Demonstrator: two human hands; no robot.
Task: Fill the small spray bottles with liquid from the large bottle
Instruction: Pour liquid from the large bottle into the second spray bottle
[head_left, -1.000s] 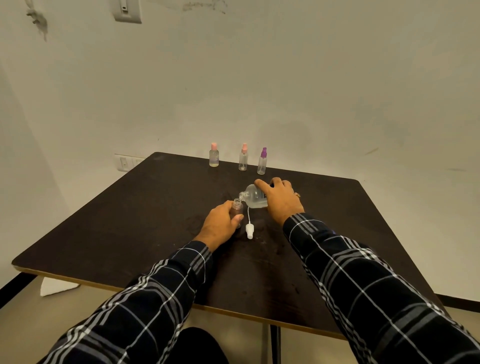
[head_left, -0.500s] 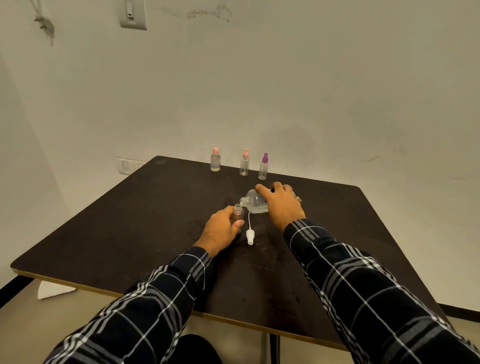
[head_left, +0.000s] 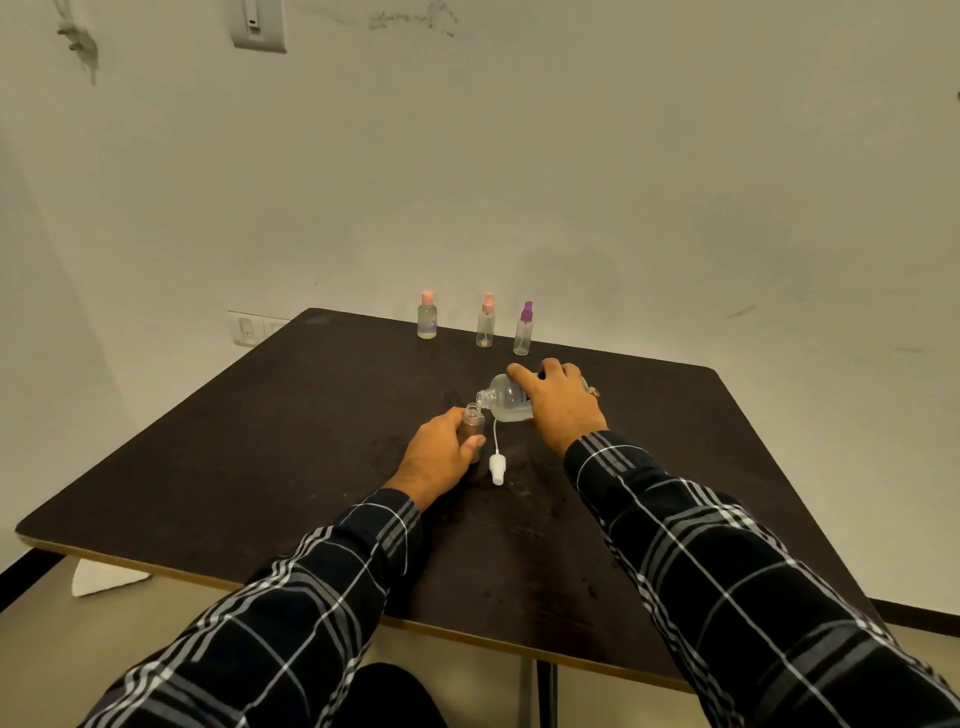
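My left hand (head_left: 440, 453) grips a small open spray bottle (head_left: 473, 422) standing upright on the dark table (head_left: 260, 457). My right hand (head_left: 558, 402) holds the large clear bottle (head_left: 506, 399) tipped sideways, its open mouth right over the small bottle's neck. The small bottle's white spray head with its tube (head_left: 497, 466) lies on the table between my hands. At the table's far edge stand three capped small bottles: one with a pink cap (head_left: 427, 316), one with a pink sprayer (head_left: 486, 322), one with a purple sprayer (head_left: 524, 330).
A white wall rises just behind the table, with a wall socket (head_left: 249, 328) at the far left corner. A white scrap (head_left: 104, 577) lies on the floor under the table's left front corner.
Both hands keep their hold and the large bottle stays tipped over the small one. The camera view has shifted slightly, so everything sits a little lower in frame.
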